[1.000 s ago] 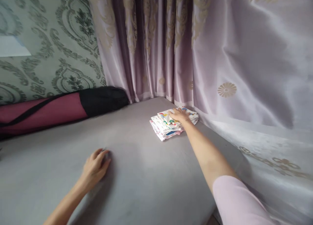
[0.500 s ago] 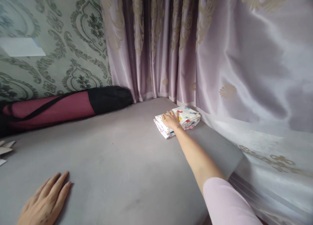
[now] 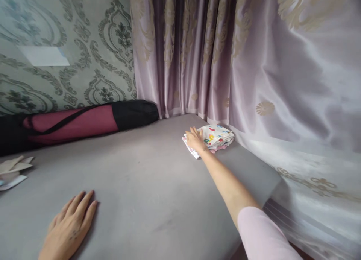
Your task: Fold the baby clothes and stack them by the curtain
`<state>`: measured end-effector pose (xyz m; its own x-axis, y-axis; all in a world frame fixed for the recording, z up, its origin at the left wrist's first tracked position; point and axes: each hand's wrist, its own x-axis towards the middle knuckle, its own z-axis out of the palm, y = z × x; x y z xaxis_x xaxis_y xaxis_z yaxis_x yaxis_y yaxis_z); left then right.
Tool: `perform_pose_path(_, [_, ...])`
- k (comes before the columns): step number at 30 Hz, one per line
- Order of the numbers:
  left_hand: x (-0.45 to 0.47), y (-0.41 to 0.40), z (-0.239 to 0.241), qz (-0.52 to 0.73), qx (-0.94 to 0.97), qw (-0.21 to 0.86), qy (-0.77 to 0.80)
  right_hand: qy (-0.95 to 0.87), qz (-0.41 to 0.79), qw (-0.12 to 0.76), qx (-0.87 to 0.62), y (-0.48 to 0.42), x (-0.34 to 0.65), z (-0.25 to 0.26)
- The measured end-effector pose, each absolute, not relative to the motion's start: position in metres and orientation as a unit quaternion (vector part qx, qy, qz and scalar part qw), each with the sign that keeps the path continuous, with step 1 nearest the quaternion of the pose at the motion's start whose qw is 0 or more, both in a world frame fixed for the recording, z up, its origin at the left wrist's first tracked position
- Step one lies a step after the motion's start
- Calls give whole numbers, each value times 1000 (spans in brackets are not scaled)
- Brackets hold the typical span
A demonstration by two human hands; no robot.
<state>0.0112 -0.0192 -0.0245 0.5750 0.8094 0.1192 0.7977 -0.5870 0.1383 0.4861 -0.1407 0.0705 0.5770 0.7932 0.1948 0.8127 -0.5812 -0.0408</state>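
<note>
A folded stack of white cloth with coloured prints lies at the far right corner of a grey mattress, beside the curtain. My right hand rests on the stack's left part, fingers stretched flat over it, the arm reaching out from a pale pink sleeve. My left hand lies flat on the mattress at the near left, fingers spread, holding nothing.
A maroon and black long bag lies along the patterned wall at the back left. Beige paper or cloth pieces sit at the left edge. Shiny lilac curtains hang behind and drape down the right side.
My right hand slid leftward over the folded stack, from its middle to its left edge. My left hand drew back toward me and flattened on the mattress. The view shifted left.
</note>
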Motion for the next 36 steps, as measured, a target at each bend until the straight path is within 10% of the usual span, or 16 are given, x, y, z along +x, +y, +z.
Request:
perform_pose_path(17, [29,-35,-9,128,869,1,479,-703,186,117,-676,-82,222,49])
perform_pose_path(36, [-6,-15,30,163,854,122,480,-722,44,82,-685,-76,181,9])
